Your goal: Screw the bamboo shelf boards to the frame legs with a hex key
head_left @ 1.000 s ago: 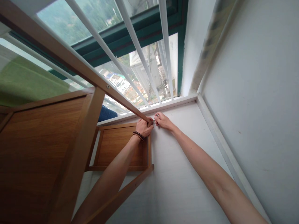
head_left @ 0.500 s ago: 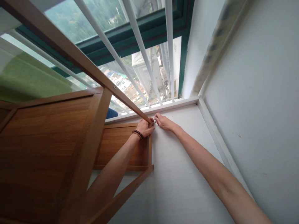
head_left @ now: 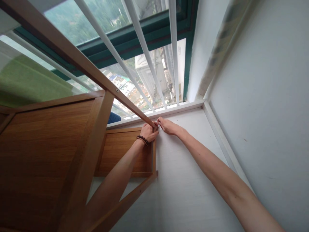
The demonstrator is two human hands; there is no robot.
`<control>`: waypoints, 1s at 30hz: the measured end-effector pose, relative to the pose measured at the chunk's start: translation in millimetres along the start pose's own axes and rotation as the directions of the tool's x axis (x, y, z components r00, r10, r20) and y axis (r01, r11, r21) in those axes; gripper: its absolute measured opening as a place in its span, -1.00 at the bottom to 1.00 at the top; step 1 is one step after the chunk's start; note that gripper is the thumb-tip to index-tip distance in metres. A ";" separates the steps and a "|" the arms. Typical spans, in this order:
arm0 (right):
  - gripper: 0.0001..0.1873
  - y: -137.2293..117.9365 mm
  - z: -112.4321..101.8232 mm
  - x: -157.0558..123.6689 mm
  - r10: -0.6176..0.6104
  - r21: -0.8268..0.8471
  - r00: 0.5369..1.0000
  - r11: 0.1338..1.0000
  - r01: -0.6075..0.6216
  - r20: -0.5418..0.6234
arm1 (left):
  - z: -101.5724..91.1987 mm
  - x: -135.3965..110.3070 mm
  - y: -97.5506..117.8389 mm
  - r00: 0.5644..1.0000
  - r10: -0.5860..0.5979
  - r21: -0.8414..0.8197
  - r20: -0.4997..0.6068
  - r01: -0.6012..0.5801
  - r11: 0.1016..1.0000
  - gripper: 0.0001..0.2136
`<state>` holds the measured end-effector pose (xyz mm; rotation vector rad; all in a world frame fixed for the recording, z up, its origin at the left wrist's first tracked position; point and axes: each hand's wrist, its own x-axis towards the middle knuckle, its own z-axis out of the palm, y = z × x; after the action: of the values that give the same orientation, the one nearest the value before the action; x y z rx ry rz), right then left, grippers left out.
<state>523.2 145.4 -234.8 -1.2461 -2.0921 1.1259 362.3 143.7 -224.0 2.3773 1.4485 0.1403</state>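
A wooden shelf rack stands tilted in my view, with a long wooden post point(head_left: 130, 104) running down to the floor by the window. My left hand point(head_left: 148, 132), with a beaded bracelet at the wrist, is closed around the lower end of that post, beside the low shelf panel point(head_left: 125, 151). Just to the right, my right hand point(head_left: 166, 125) pinches a small bent metal hex key point(head_left: 158, 126) against the post's end. The key is tiny here, and its tip is hidden at the wood.
White window bars point(head_left: 145, 45) rise behind the rack, with a green window frame point(head_left: 111, 51) beyond. A white wall point(head_left: 270, 96) stands at the right, edged by a white skirting strip point(head_left: 224, 145). A green curtain point(head_left: 31, 80) hangs at the left.
My right fingers have shifted slightly left and turned with the hex key at the post's end. My left hand keeps its hold. The whole view has drifted a little.
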 end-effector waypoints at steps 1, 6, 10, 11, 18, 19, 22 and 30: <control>-0.89 -1.0 -1.0 -0.8 -0.014 -0.017 1.000 1.000 0.014 0.005 | 0.6 0.0 -0.3 1.000 0.005 0.006 -0.005 -0.005 1.000 -0.75; -0.80 -9.5 -7.6 -7.7 -0.071 -0.161 0.996 0.984 0.078 0.047 | 3.0 0.0 -1.7 1.000 0.018 0.033 -0.016 -0.017 0.999 -0.77; -0.78 -13.3 -8.4 -9.6 -0.105 -0.179 0.993 0.977 0.113 0.053 | 4.1 0.2 -2.2 1.000 0.013 0.053 -0.013 -0.013 0.999 -0.77; -0.79 -14.3 -8.5 -9.3 -0.100 -0.184 0.994 0.977 0.108 0.050 | 4.3 0.3 -2.3 1.000 0.011 0.057 -0.012 -0.010 0.998 -0.77; -0.91 -21.0 -8.9 -3.4 -0.050 -0.233 0.999 0.971 0.049 0.002 | 3.7 0.9 -2.3 1.000 0.006 0.064 -0.005 -0.005 0.998 -0.76; -0.91 -20.3 -7.9 -2.6 -0.043 -0.236 0.999 0.971 0.042 -0.002 | 3.3 0.7 -1.9 1.000 0.006 0.064 -0.005 -0.005 0.998 -0.75; -0.84 -15.9 -3.7 -1.5 -0.015 -0.205 0.999 0.979 0.007 -0.037 | 2.2 -0.1 -0.2 1.000 0.005 0.061 -0.009 -0.005 0.998 -0.74; -0.88 -6.0 2.1 0.7 0.146 0.113 0.987 0.984 -0.137 -0.074 | 2.0 -1.3 0.8 1.000 -0.004 0.046 -0.027 0.005 0.999 -0.76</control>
<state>518.3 143.6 -231.0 -1.3826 -1.8827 1.2106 362.9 141.8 -225.4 2.4176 1.4850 0.1393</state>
